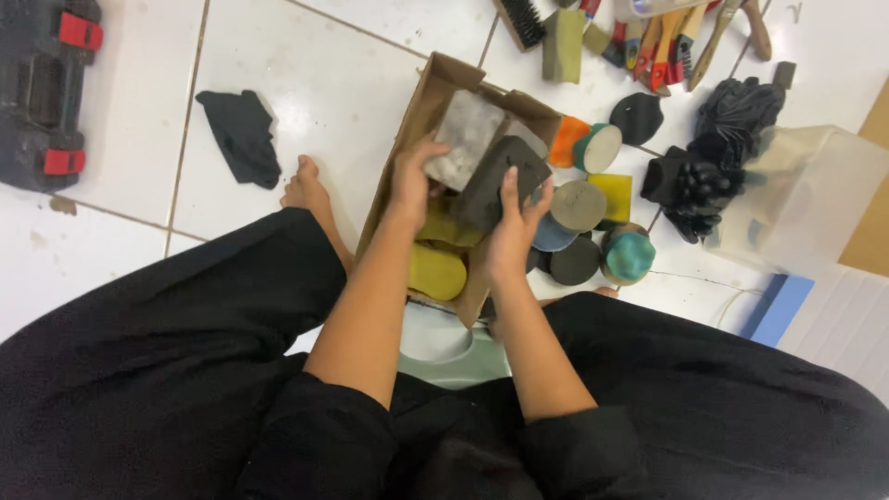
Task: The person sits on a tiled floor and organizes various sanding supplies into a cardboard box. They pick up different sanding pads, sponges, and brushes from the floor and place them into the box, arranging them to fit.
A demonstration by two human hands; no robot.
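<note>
The white tiled floor (pixel 306 83) filled the view, and the person sat on it in black clothing, one bare foot (pixel 310 190) out to the left. A dark tool case with red latches (pixel 42 88) lay at the far left edge, a clear plastic tub (pixel 815 194) at the right, black gloves (pixel 718 148) heaped just beside it. In the middle stood the open cardboard box (pixel 421 116), and both hands were down in it. The left hand (pixel 412 181) was clamped on a grey block (pixel 466 139), fingers curled around its lower edge, holding it tilted over the box. The right hand (pixel 509 231) gripped a dark sanding block (pixel 495 181), which overlapped the grey one and touched it. Yellow sponges (pixel 437 268) lay in the box beneath. Just right of the box sat a cluster of round pads, a teal one (pixel 630 255) nearest. A black rag (pixel 243 134) lay apart on the tiles; brushes (pixel 667 37) lined the top edge.
</note>
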